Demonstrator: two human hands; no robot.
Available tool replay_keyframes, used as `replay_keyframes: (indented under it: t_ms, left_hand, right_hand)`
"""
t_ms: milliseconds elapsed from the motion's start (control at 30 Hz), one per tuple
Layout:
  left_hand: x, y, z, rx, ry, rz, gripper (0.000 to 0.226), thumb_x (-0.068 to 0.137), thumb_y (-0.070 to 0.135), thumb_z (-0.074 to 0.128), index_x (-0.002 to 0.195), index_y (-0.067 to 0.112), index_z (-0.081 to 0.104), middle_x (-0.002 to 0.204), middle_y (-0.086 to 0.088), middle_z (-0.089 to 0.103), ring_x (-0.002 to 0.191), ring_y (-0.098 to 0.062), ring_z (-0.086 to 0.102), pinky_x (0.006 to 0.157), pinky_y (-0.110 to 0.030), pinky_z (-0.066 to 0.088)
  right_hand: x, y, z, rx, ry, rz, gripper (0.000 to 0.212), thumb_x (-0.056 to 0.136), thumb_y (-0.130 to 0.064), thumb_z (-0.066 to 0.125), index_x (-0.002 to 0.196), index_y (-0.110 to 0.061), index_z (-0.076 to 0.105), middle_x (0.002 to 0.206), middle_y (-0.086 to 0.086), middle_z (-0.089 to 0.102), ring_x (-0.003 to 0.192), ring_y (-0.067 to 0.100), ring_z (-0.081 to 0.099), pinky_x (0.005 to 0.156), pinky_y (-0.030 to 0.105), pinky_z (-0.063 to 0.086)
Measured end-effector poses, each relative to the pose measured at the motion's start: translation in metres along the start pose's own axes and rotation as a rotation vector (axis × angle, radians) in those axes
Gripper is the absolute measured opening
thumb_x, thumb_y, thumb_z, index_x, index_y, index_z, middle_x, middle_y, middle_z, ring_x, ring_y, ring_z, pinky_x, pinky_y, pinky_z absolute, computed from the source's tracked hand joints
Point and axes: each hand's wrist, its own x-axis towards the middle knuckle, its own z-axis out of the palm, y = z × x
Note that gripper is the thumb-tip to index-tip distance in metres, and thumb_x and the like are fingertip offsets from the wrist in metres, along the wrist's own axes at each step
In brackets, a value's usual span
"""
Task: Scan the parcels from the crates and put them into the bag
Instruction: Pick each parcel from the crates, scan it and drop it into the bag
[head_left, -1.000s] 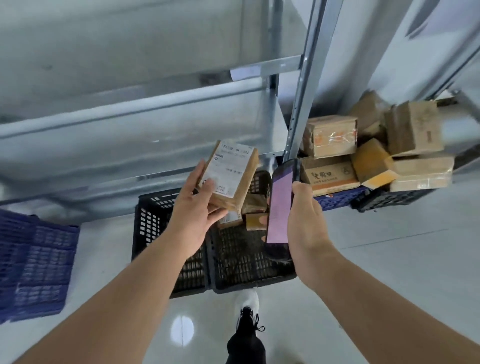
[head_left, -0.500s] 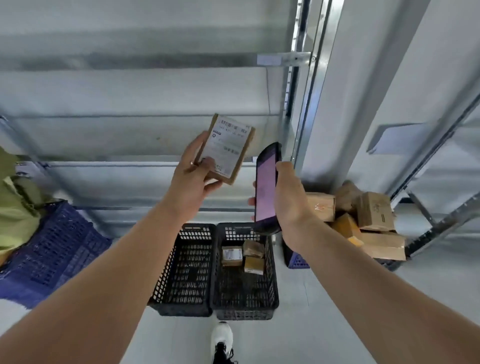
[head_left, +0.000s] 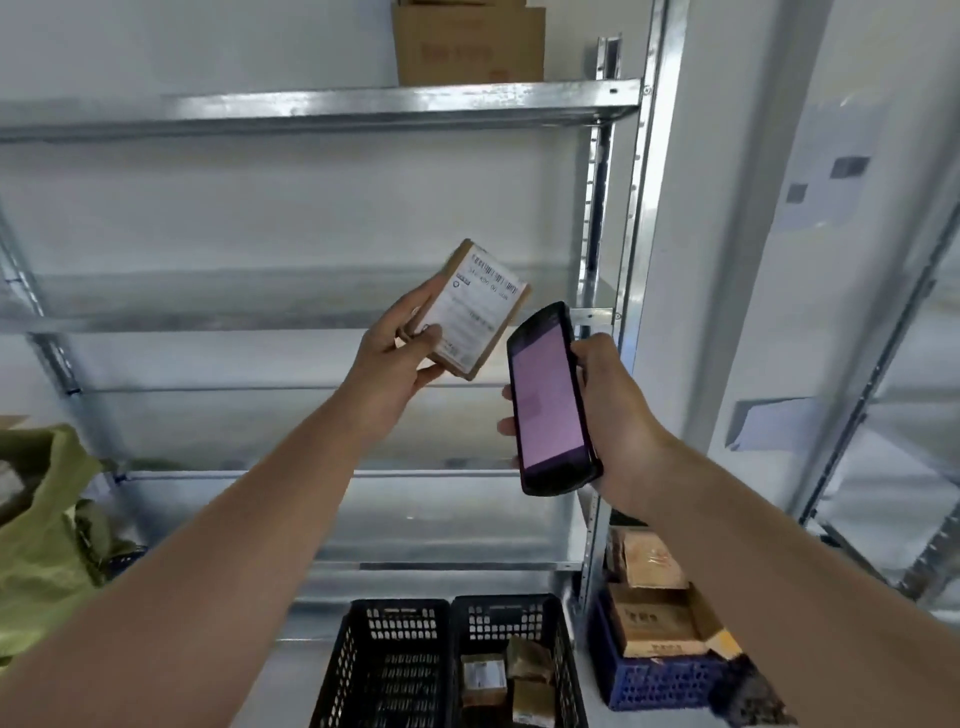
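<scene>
The left hand is gripping a small cardboard parcel by its lower left corner, thumb lying on the white shipping label, fingers wrapped behind. The right hand is clasping a handheld scanner round its back, lit screen facing the person. Parcel and scanner are being held up in front of the metal shelving, close together but not touching, the parcel up and to the left of the scanner's top end. The parcel's long axis is tilting up and to the right, with the barcode along its upper edge.

The scan looks underway or just finishing. The green bag is lying low at the left edge, nearer the left hand, so that hand seems best placed to carry the parcel down there. More parcels are waiting in the right-hand black crate and the blue crate.
</scene>
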Motion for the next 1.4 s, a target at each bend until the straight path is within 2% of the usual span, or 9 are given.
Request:
replay_keyframes:
  t_ms: [133, 233, 500, 667, 833, 1000, 1100, 1233, 1400]
  left_hand:
    - [0.022, 0.034, -0.017, 0.006, -0.022, 0.044, 0.056, 0.107, -0.004, 0.052, 0.145, 0.036, 0.061, 0.142, 0.001, 0.065, 0.133, -0.026, 0.062, 0.106, -0.047, 0.056]
    - [0.034, 0.054, -0.023, -0.009, -0.066, 0.072, 0.054, 0.107, -0.005, 0.051, 0.144, 0.033, 0.063, 0.142, 0.001, 0.066, 0.131, -0.026, 0.064, 0.099, -0.048, 0.06]
    - [0.05, 0.079, -0.023, 0.05, -0.136, 0.089, 0.058, 0.107, -0.002, 0.045, 0.127, 0.045, 0.073, 0.141, -0.001, 0.066, 0.134, -0.03, 0.059, 0.099, -0.044, 0.06]
    - [0.055, 0.079, -0.019, 0.078, -0.153, 0.091, 0.057, 0.108, 0.0, 0.046, 0.13, 0.046, 0.071, 0.142, -0.003, 0.063, 0.137, -0.032, 0.055, 0.105, -0.049, 0.057]
    - [0.055, 0.078, -0.009, 0.067, -0.16, 0.09, 0.056, 0.107, -0.002, 0.047, 0.132, 0.043, 0.071, 0.14, -0.003, 0.064, 0.135, -0.029, 0.056, 0.103, -0.045, 0.058]
    - [0.051, 0.077, 0.0, 0.05, -0.144, 0.079, 0.057, 0.107, -0.002, 0.047, 0.129, 0.044, 0.072, 0.142, -0.003, 0.064, 0.136, -0.03, 0.056, 0.097, -0.041, 0.059]
    - [0.046, 0.075, 0.005, 0.024, -0.095, 0.056, 0.053, 0.108, 0.001, 0.05, 0.132, 0.044, 0.07, 0.142, -0.003, 0.063, 0.134, -0.031, 0.058, 0.097, -0.045, 0.061]
    - [0.035, 0.071, 0.011, -0.071, 0.009, 0.029, 0.047, 0.108, 0.006, 0.055, 0.138, 0.04, 0.066, 0.139, -0.004, 0.067, 0.128, -0.03, 0.065, 0.099, -0.053, 0.061]
    - [0.004, 0.067, 0.004, -0.171, 0.123, 0.022, 0.044, 0.105, 0.008, 0.06, 0.14, 0.035, 0.065, 0.135, -0.006, 0.071, 0.123, -0.033, 0.069, 0.101, -0.059, 0.058]
  right_hand:
    - [-0.005, -0.022, 0.016, 0.042, -0.07, -0.006, 0.056, 0.109, -0.05, 0.031, 0.128, -0.015, 0.07, 0.13, 0.026, 0.07, 0.09, 0.037, 0.075, 0.073, 0.049, 0.063]
    - [-0.008, -0.032, 0.022, 0.077, -0.11, -0.02, 0.057, 0.109, -0.051, 0.032, 0.129, -0.014, 0.071, 0.128, 0.026, 0.071, 0.089, 0.038, 0.075, 0.072, 0.047, 0.062]
    - [-0.018, -0.039, 0.023, 0.122, -0.25, -0.036, 0.06, 0.104, -0.053, 0.037, 0.13, -0.013, 0.074, 0.125, 0.024, 0.074, 0.095, 0.041, 0.073, 0.079, 0.049, 0.058]
    - [-0.021, -0.037, 0.019, 0.083, -0.307, -0.105, 0.057, 0.107, -0.05, 0.038, 0.125, -0.008, 0.073, 0.128, 0.03, 0.07, 0.098, 0.041, 0.072, 0.082, 0.051, 0.059]
    - [-0.022, -0.03, 0.016, 0.041, -0.321, -0.173, 0.052, 0.111, -0.046, 0.033, 0.121, -0.008, 0.067, 0.118, 0.026, 0.073, 0.101, 0.041, 0.073, 0.096, 0.062, 0.058]
    - [-0.025, -0.031, 0.005, 0.036, -0.342, -0.13, 0.053, 0.11, -0.048, 0.035, 0.121, -0.01, 0.069, 0.127, 0.03, 0.07, 0.1, 0.038, 0.074, 0.086, 0.052, 0.062]
    - [-0.033, -0.038, -0.001, 0.102, -0.312, -0.059, 0.06, 0.108, -0.054, 0.033, 0.131, -0.014, 0.072, 0.125, 0.025, 0.073, 0.096, 0.038, 0.073, 0.077, 0.047, 0.061]
    - [-0.032, -0.039, 0.006, 0.142, -0.12, -0.169, 0.056, 0.109, -0.053, 0.032, 0.13, -0.019, 0.07, 0.124, 0.024, 0.073, 0.094, 0.036, 0.074, 0.077, 0.049, 0.062]
    - [-0.022, -0.035, 0.019, 0.218, 0.019, -0.238, 0.054, 0.109, -0.05, 0.03, 0.121, -0.018, 0.072, 0.101, 0.011, 0.075, 0.09, 0.029, 0.074, 0.079, 0.05, 0.062]
